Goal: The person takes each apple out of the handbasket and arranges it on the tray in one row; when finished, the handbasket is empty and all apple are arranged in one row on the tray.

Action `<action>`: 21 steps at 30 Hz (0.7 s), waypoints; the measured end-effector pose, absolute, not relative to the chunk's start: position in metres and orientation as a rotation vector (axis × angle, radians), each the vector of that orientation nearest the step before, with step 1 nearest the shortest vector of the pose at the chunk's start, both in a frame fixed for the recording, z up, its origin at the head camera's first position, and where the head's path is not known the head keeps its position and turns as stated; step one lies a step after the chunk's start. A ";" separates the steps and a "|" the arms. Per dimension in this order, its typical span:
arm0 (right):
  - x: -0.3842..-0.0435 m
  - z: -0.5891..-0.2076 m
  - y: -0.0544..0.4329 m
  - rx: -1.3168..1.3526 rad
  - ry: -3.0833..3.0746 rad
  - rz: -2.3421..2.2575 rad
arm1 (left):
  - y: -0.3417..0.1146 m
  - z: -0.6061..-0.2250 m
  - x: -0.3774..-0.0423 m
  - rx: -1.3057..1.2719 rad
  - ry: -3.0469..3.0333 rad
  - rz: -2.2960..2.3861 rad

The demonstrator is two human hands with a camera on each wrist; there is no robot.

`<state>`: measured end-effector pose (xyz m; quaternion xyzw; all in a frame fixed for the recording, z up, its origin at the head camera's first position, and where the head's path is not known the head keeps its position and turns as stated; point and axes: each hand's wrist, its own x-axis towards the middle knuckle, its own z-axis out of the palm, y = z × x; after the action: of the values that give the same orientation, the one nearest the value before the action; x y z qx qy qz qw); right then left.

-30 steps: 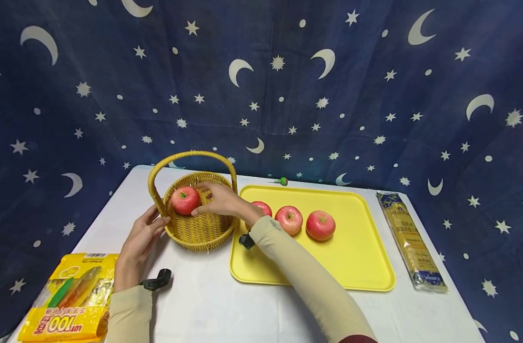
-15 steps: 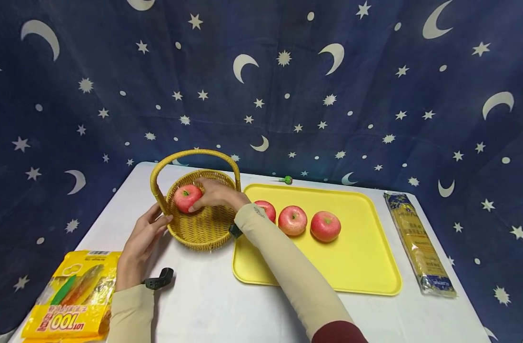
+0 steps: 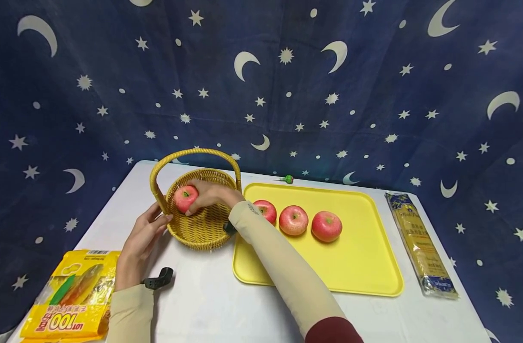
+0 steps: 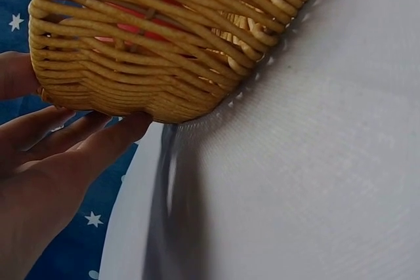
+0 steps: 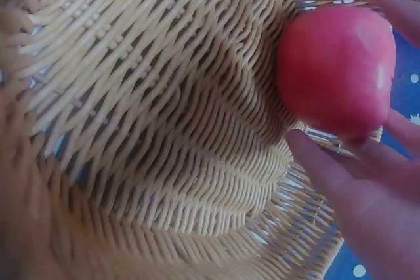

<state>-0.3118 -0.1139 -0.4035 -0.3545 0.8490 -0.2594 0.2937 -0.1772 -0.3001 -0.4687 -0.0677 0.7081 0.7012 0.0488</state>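
A yellow wicker basket (image 3: 201, 233) with a tall arched handle stands on the white table, left of a yellow tray (image 3: 351, 267). Inside it, against the left wall, is a red apple (image 3: 186, 199). My right hand (image 3: 207, 194) reaches in over the right rim and holds this apple, thumb at the near side and fingers at the far side. At the basket's left outer side, my left hand (image 3: 139, 240) holds the wicker wall with thumb and fingers, near the handle's base; some fingertips are hidden behind it.
Three more apples (image 3: 293, 220) sit in a row on the tray, one partly behind my right sleeve. A yellow food bag (image 3: 73, 295) lies at front left, a long pasta packet (image 3: 420, 243) at far right. A small green-topped item (image 3: 289, 179) lies behind the tray.
My right hand has moved left and closed in around the apple, which now sits slightly nearer the basket's left wall. My left hand keeps its place on the basket. The head view has shifted slightly.
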 end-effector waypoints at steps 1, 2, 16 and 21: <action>-0.311 -0.403 -0.113 -0.947 2.256 -0.683 | -0.300 -0.469 -0.177 -0.204 2.154 2.140; -0.310 -0.403 -0.113 -0.951 2.253 -0.667 | -0.300 -0.468 -0.177 -0.204 2.152 2.142; -0.286 -0.397 -0.107 -0.979 2.189 -0.522 | -0.300 -0.470 -0.177 -0.185 2.146 2.159; -0.277 -0.400 -0.105 -1.018 2.178 -0.473 | -0.300 -0.468 -0.178 -0.199 2.152 2.139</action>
<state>-0.2766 -0.1046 -0.3996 -0.3908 0.8362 -0.1818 0.3390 -0.1781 -0.3001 -0.4681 -0.0653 0.7068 0.7025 0.0507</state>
